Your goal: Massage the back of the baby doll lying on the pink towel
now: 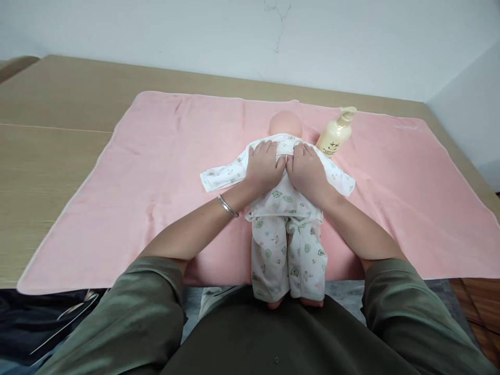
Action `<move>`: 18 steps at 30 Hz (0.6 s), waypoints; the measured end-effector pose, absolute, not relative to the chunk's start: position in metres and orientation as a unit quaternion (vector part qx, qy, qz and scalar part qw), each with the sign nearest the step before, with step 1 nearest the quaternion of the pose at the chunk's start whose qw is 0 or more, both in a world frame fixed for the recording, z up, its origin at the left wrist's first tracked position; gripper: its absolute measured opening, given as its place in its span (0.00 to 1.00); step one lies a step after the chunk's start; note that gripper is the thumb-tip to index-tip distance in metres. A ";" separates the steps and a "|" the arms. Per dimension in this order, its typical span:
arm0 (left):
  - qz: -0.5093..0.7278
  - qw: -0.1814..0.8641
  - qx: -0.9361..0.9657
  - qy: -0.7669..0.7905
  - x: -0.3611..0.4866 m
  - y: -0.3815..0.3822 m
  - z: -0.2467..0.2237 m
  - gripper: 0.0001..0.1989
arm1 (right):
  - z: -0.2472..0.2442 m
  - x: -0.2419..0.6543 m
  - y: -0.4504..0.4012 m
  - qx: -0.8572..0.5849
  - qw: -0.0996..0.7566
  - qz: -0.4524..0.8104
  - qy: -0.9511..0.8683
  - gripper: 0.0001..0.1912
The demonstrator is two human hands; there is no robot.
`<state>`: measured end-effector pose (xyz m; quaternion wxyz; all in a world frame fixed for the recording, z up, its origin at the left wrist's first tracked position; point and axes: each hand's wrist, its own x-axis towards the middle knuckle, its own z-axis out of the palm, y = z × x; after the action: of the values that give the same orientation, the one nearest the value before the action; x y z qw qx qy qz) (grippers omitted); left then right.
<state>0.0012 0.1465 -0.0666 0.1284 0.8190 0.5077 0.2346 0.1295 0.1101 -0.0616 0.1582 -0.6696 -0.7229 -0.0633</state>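
Observation:
A baby doll [286, 124] lies on a pink mat, its bald head toward the wall and its feet toward me. It wears a white printed top [282, 195] and matching trousers [269, 255]. On the left of the doll's upper body rests my left hand [265, 165], fingers laid on the cloth. My right hand [307, 169] lies on the right side of the upper body, its fingers also on the cloth. The two thumbs nearly meet at the middle. Both sleeves of the top spread outward.
A pale yellow pump bottle [336, 134] leans beside the doll's right-hand sleeve. The pink mat [156, 156] covers much of the wooden table [50, 156]. Behind the table stands a white wall [195, 36]. Dark cloth items [35, 323] lie below the left front edge.

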 end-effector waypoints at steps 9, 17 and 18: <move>0.218 0.078 0.843 0.486 0.007 0.119 -0.064 0.23 | -0.063 0.149 0.126 -0.633 0.210 0.053 -0.743 0.24; 0.241 0.113 0.837 0.479 0.002 0.134 -0.062 0.19 | -0.066 0.146 0.126 -0.638 0.206 0.023 -0.742 0.24; 0.243 0.120 0.832 0.484 0.002 0.139 -0.063 0.19 | -0.066 0.145 0.126 -0.637 0.206 0.021 -0.743 0.24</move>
<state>0.0016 0.1392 -0.0633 0.1203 0.8318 0.4841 0.2434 0.1453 0.1257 -0.0662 0.2060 -0.6370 -0.7425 0.0206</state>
